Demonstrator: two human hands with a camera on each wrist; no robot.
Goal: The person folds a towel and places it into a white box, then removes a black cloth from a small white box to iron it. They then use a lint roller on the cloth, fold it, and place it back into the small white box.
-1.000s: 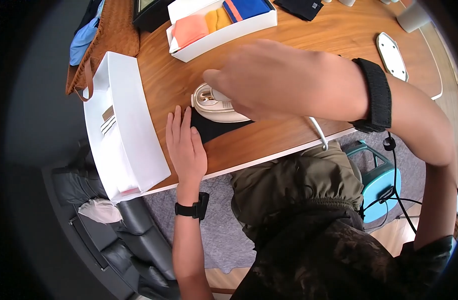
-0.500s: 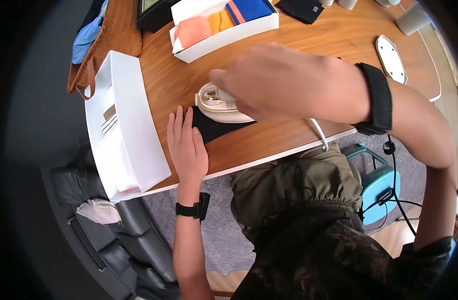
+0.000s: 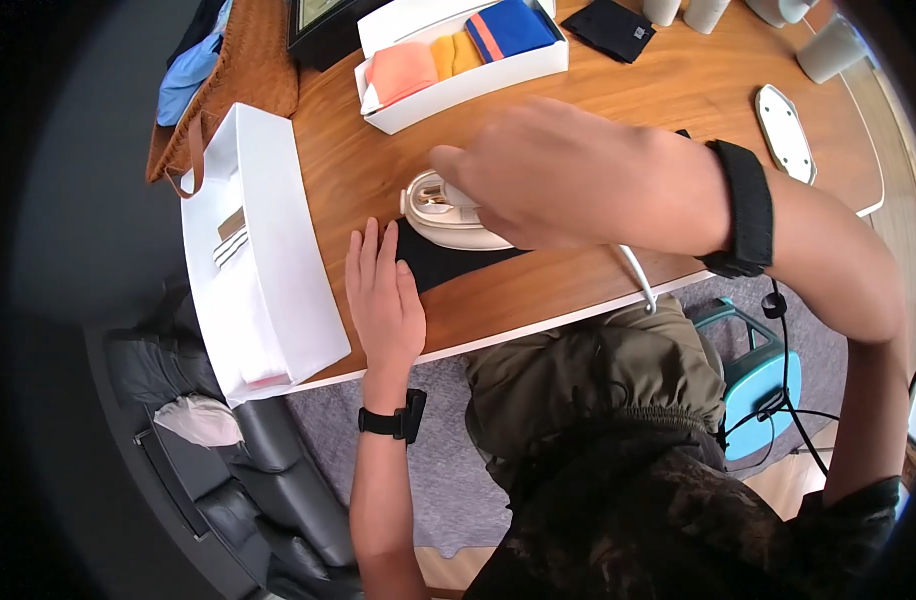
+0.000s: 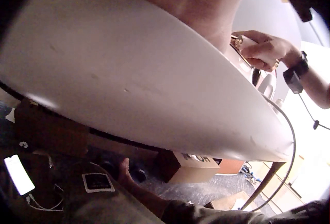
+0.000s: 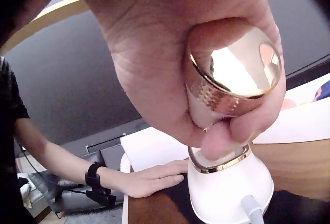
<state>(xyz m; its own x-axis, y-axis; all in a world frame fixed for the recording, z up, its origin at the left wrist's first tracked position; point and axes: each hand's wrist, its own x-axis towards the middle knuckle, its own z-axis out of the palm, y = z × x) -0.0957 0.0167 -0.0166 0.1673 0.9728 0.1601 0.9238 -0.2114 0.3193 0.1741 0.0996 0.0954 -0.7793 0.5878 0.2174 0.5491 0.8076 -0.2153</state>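
A cream-white iron [image 3: 453, 232] with gold trim lies on a black cloth [image 3: 448, 266] near the table's front edge. My right hand [image 3: 563, 180] grips its handle from above, and the right wrist view shows the fingers wrapped round the gold-capped handle [image 5: 237, 64]. My left hand [image 3: 388, 305] rests flat with straight fingers at the cloth's left end, just left of the iron's front. A white cord [image 3: 635, 272] runs from the iron over the table edge. Most of the handle is hidden by my right hand in the head view.
Left of the cloth stands a long white box [image 3: 293, 250] with white fabric inside. Another white box [image 3: 468, 95] at the back holds folded coloured cloths. A folded black cloth [image 3: 610, 30], several light cups [image 3: 831, 50] and a white oval plate [image 3: 784, 130] lie beyond.
The head view has shifted slightly, so the table and boxes sit a little further right and lower. Both hands keep their pose, with the iron staying on the black cloth.
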